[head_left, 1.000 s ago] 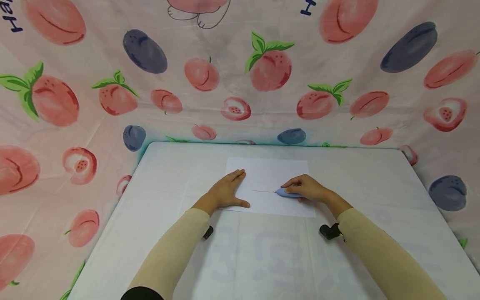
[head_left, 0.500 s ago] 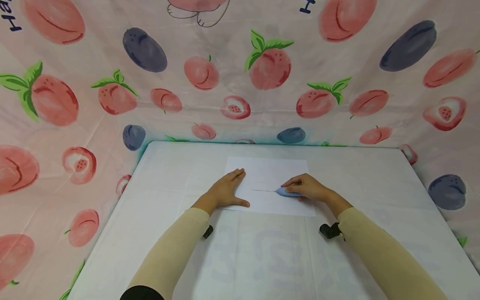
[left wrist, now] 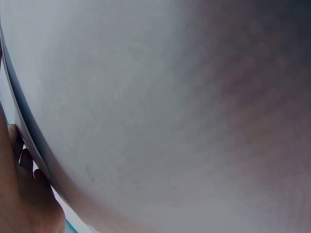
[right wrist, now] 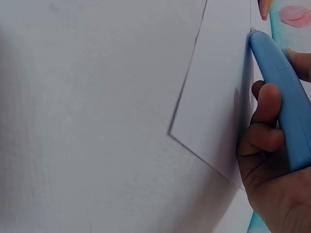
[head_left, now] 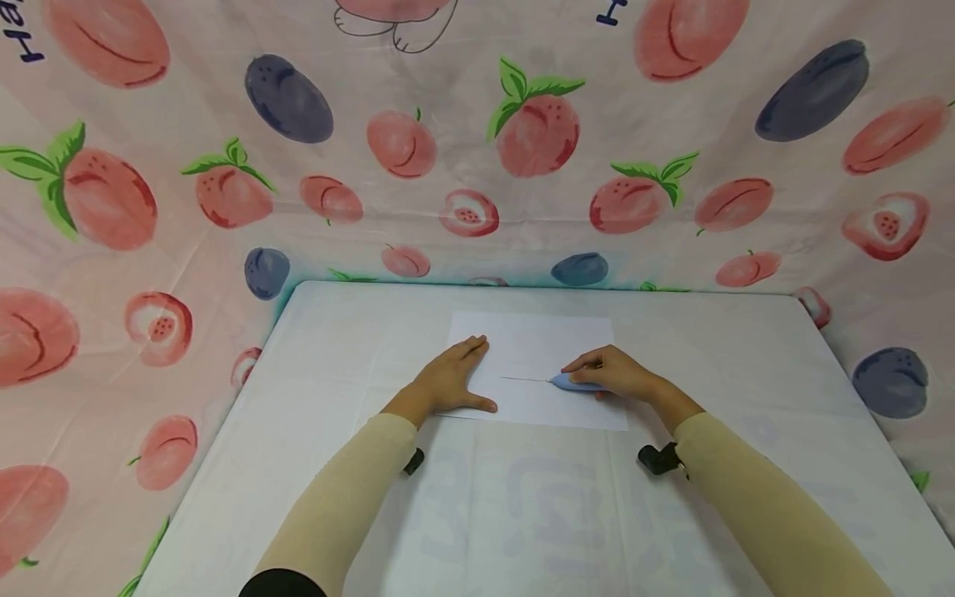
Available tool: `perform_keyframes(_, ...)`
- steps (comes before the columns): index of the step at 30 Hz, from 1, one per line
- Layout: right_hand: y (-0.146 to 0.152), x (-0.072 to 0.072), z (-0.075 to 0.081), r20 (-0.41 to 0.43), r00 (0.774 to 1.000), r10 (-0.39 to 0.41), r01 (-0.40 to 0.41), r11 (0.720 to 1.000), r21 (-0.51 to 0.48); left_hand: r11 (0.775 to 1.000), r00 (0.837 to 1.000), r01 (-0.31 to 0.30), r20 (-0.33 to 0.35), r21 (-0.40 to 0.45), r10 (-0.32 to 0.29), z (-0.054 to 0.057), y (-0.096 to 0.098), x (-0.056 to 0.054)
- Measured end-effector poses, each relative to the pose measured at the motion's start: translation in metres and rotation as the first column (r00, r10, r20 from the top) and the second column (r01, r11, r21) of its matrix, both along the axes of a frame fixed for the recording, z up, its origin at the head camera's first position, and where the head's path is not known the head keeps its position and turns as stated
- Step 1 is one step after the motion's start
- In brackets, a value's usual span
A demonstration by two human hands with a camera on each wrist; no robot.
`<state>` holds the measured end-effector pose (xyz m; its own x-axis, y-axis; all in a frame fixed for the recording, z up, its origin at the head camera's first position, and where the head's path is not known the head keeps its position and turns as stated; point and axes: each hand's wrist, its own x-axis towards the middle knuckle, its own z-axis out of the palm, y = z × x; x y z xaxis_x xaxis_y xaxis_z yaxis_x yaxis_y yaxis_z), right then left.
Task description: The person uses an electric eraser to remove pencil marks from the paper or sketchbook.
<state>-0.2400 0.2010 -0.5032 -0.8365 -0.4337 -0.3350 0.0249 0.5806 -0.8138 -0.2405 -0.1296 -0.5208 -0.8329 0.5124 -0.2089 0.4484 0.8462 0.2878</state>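
Note:
A sheet of white paper [head_left: 533, 336] lies on the table with a thin dark line [head_left: 522, 379] across its middle. My left hand [head_left: 453, 377] rests on the sheet's left side, fingers straight and thumb spread. My right hand [head_left: 615, 373] grips a thick blue pen-shaped tool [head_left: 582, 383], held low and slanting, its narrow tip at the right end of the line. In the right wrist view, fingers curl round the blue tool's body [right wrist: 284, 92] and the small tip meets the paper [right wrist: 214, 87]. The left wrist view shows mostly blurred tabletop, with part of the left hand [left wrist: 29, 199] at its edge.
The white-covered table [head_left: 537, 514] extends around the sheet on all sides. Behind it hangs a pink cloth with a fruit print [head_left: 418, 83]. A black wrist camera [head_left: 658, 458] sits under the right wrist, and another [head_left: 414, 461] under the left.
My right hand and the blue tool have shifted very slightly to the right, and the line reaches slightly farther that way. The left hand stays in place.

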Motion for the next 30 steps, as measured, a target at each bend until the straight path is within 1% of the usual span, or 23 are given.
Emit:
perform_keyframes(12,0.0016,-0.0018,-0.0024,0.005,1.000,-0.004,0.004,1.000,-0.006,1.000,1.000,-0.005,0.000,-0.005,0.005,-0.0023,0.0009,-0.0008)
perform_keyframes(21,0.0019,-0.0054,-0.0033,0.006,1.000,0.009,-0.009,1.000,0.002,1.000,1.000,-0.005,0.006,-0.012,0.005,0.0003,0.0015,-0.0015)
perform_keyframes(28,-0.0003,-0.0084,-0.0032,0.019,1.000,-0.004,0.004,1.000,0.010,1.000,1.000,-0.006,0.000,-0.013,0.006,-0.0001,0.0019,-0.0024)
perform_keyframes(30,-0.0005,-0.0090,-0.0029,0.017,1.000,0.004,-0.004,1.000,0.008,1.000,1.000,-0.007,0.000,-0.010,0.007,0.0000,0.0019,-0.0026)
